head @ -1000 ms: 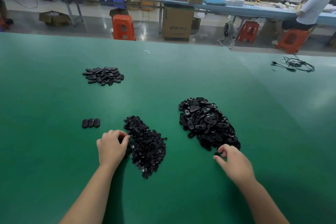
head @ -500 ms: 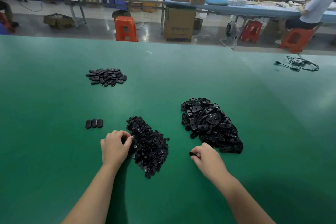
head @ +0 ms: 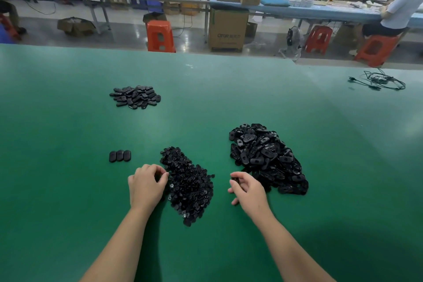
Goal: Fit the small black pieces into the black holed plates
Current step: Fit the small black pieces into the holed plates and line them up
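Note:
A heap of small black pieces (head: 188, 184) lies in the middle of the green table (head: 68, 190). To its right is a bigger heap of black holed plates (head: 265, 155). My left hand (head: 146, 186) rests at the left edge of the small-piece heap, with its fingers curled into the pieces; what they hold is hidden. My right hand (head: 248, 190) is between the two heaps and pinches a black holed plate (head: 234, 181) at its fingertips. Three black plates in a row (head: 120, 156) lie to the left.
A smaller heap of black plates (head: 135, 97) lies farther back on the left. A coil of black cable (head: 380, 80) is at the far right. Beyond the table's far edge stand orange stools (head: 160, 35), a cardboard box (head: 227, 30) and a seated person (head: 398, 9).
My right hand left the near edge of the plate heap and moved left with a plate pinched in it. My left hand stayed at the small-piece heap.

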`<action>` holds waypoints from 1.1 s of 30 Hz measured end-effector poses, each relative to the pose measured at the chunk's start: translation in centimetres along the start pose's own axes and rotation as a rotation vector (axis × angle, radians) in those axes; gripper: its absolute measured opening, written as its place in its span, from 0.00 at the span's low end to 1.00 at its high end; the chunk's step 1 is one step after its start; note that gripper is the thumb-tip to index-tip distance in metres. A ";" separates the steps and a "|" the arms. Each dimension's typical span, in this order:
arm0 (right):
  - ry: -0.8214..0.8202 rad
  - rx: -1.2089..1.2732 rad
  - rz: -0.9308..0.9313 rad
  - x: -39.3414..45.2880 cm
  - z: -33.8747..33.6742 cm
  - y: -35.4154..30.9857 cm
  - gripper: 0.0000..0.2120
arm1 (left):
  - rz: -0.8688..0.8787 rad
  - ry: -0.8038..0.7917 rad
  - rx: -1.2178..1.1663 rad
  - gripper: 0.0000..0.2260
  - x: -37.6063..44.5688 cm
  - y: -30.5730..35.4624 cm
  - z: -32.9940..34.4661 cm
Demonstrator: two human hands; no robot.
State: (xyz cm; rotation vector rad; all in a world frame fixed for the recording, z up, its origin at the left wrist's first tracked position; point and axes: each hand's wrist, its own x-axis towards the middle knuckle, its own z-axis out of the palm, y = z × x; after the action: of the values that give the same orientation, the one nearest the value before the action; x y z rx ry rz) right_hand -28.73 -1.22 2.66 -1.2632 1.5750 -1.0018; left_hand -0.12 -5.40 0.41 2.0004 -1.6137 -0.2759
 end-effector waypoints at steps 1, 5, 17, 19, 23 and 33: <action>0.017 -0.010 -0.006 -0.1 0.2 0.4 0.08 | 0.002 -0.004 0.006 0.08 0.0 0.0 0.0; 0.045 0.036 -0.037 -0.4 0.4 0.8 0.18 | 0.009 -0.001 0.003 0.07 -0.1 0.1 0.0; 0.088 0.038 -0.020 -0.4 0.7 1.2 0.07 | 0.001 0.005 -0.035 0.04 -0.4 0.3 -0.2; 0.096 0.036 -0.020 -0.5 0.7 1.2 0.08 | -0.011 0.000 -0.055 0.05 -0.5 0.5 -0.4; 0.095 0.041 -0.023 -0.6 0.7 1.1 0.11 | -0.013 -0.003 -0.088 0.12 -0.6 0.5 -0.5; 0.129 0.078 -0.024 -0.9 0.6 0.9 0.02 | -0.007 -0.002 -0.032 0.03 -0.6 0.4 -0.4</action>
State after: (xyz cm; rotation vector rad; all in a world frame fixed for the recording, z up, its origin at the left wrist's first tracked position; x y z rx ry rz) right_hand -28.29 -0.27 1.76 -1.1866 1.6059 -1.1688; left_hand -0.37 -4.73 0.84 1.9832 -1.5938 -0.3045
